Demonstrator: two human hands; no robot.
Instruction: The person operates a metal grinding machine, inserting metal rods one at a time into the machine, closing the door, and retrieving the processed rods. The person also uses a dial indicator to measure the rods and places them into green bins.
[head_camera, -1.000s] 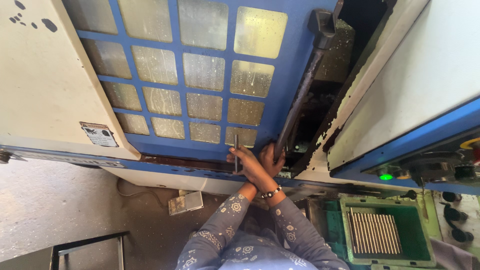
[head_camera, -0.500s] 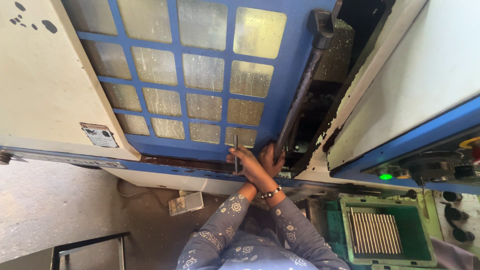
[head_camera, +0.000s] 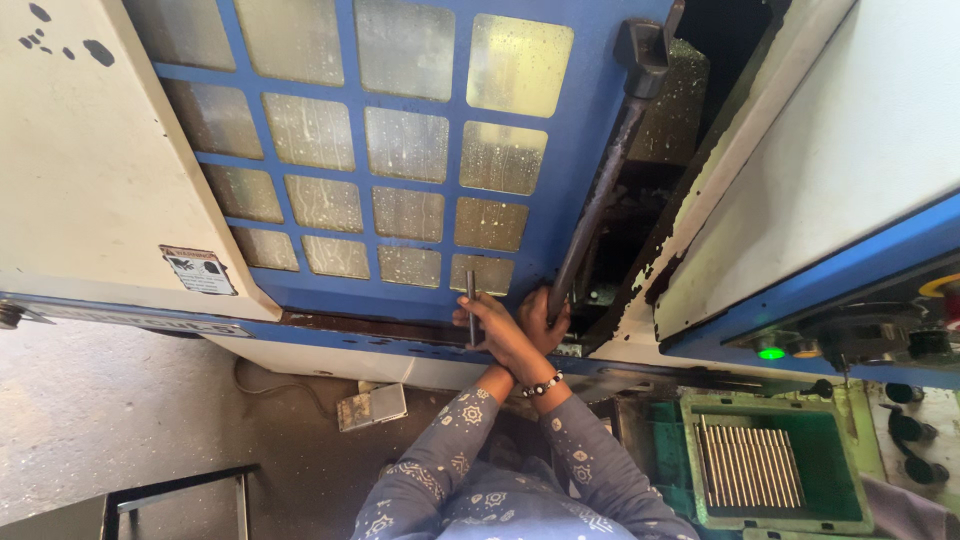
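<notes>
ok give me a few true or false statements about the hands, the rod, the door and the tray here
1. The left hand holds a thin metal rod upright against the blue door. True.
2. The right hand rests in the green tray. False: it is at the lower end of the dark door handle, apart from the tray.
3. The green tray holds a row of metal rods. True.
4. The door's window panes are clean and clear. False: they look cloudy and spattered.
5. A green light glows on the panel at right. True.
</notes>
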